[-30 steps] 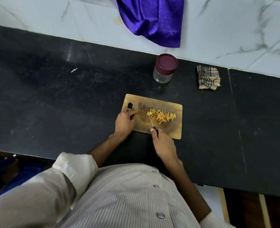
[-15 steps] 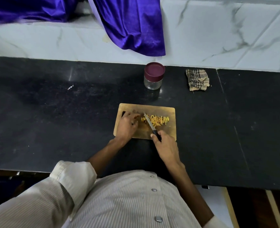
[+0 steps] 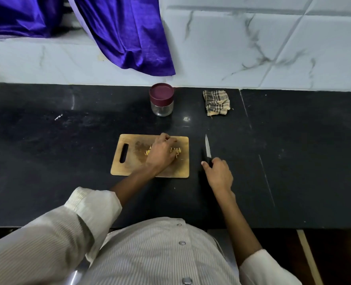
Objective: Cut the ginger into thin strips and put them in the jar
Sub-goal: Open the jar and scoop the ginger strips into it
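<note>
A wooden cutting board (image 3: 129, 167) lies on the black counter. Thin yellow ginger strips (image 3: 176, 150) are piled on its right half, mostly hidden under my left hand (image 3: 161, 154), whose fingers curl over the pile. My right hand (image 3: 218, 173) is off the board to its right and grips the handle of a small knife (image 3: 207, 148), blade pointing away, low over the counter. The glass jar (image 3: 161, 102) stands behind the board with its maroon lid on.
A folded checked cloth (image 3: 216, 102) lies right of the jar near the tiled wall. A purple cloth (image 3: 127, 36) hangs down the wall behind the jar. The counter's front edge (image 3: 47, 226) runs just before my body.
My right hand carried the knife off the board to the counter on its right. My left hand slid from the board's left part onto the ginger pile. The camera tilted up.
</note>
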The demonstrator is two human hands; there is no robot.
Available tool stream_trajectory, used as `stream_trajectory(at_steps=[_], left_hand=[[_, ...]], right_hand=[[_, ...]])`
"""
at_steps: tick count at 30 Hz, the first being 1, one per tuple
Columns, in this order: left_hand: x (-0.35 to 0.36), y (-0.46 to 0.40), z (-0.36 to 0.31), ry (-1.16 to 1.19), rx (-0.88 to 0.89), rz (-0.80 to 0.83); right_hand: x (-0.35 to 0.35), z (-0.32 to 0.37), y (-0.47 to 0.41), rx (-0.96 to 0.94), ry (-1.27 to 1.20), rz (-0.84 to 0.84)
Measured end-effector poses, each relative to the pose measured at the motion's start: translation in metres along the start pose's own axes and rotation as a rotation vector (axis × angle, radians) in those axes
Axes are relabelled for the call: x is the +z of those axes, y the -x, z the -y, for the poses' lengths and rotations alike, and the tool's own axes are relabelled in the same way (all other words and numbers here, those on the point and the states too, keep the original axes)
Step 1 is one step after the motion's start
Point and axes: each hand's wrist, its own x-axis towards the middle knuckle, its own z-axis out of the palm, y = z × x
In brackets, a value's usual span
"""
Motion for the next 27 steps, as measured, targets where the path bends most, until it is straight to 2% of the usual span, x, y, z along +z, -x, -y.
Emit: stream_trajectory(at_steps=[7, 17, 27], left_hand=[[0.019, -0.012, -0.017, -0.049, -0.023, 0.036], [0.026, -0.01, -0.023, -0.089, -0.049, 0.042], [0.02, 0.0, -0.008, -0.023, 0.038, -0.035]], right_hand=[[0.003, -0.006, -0.018, -0.017, 0.061, 0.029], [0.008, -0.01, -0.02, -0.056, 0.002, 0.015], [0.009, -0.011, -0.02, -0.037, -0.035, 0.02]])
